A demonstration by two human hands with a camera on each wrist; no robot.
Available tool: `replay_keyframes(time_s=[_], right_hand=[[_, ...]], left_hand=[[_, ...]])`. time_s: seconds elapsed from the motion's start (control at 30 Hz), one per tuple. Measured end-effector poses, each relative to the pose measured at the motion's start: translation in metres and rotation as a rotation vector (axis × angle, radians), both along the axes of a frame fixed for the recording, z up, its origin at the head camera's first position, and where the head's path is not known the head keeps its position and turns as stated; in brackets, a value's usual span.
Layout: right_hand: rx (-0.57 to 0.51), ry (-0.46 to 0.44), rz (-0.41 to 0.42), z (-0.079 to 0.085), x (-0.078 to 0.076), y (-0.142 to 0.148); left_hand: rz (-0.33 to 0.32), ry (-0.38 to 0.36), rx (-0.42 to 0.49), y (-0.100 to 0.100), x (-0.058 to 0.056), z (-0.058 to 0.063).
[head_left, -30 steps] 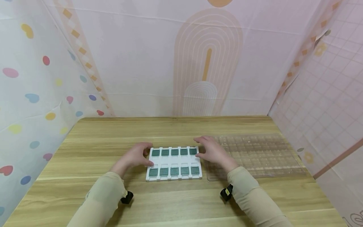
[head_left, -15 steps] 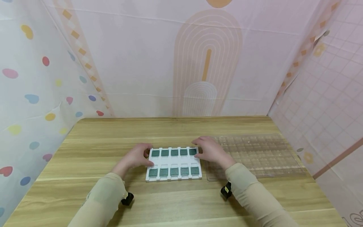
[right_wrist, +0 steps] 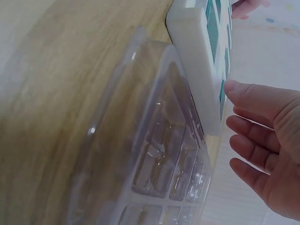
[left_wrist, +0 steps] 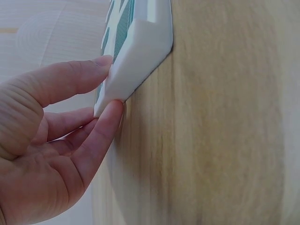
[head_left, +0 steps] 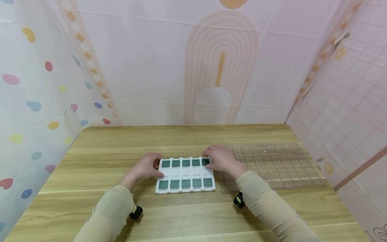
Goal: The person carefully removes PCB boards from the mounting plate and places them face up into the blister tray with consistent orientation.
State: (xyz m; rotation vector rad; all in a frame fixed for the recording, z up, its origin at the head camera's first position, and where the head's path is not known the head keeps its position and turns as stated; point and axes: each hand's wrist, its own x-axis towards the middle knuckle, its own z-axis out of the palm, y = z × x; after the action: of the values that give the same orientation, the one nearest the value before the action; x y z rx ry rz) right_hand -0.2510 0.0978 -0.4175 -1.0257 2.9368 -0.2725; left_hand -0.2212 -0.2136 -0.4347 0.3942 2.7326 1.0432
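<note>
At lower centre, the white rectangular plastic-looking tray (head_left: 180, 170) seems light, stiff, best held by its ends — left hand (head_left: 146, 165) pinching one, right hand (head_left: 223, 160) spread at the other.

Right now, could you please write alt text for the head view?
The left hand grips one end of a white tray with ten green squares on a wooden table; the right hand is at the other. A clear tray lies right.
</note>
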Motion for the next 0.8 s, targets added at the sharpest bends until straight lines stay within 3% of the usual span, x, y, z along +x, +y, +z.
replay_keyframes(time_s=[0.37,0.8], right_hand=[[0.095,0.086,0.029,-0.0008,0.0005,-0.0058],[0.129,0.097,0.008,-0.0028,-0.0023,-0.0101]], left_hand=[[0.017,-0.004,-0.004,0.0004,0.0003,-0.0013],[0.027,-0.008,-0.015,0.0003,0.0007,-0.0014]])
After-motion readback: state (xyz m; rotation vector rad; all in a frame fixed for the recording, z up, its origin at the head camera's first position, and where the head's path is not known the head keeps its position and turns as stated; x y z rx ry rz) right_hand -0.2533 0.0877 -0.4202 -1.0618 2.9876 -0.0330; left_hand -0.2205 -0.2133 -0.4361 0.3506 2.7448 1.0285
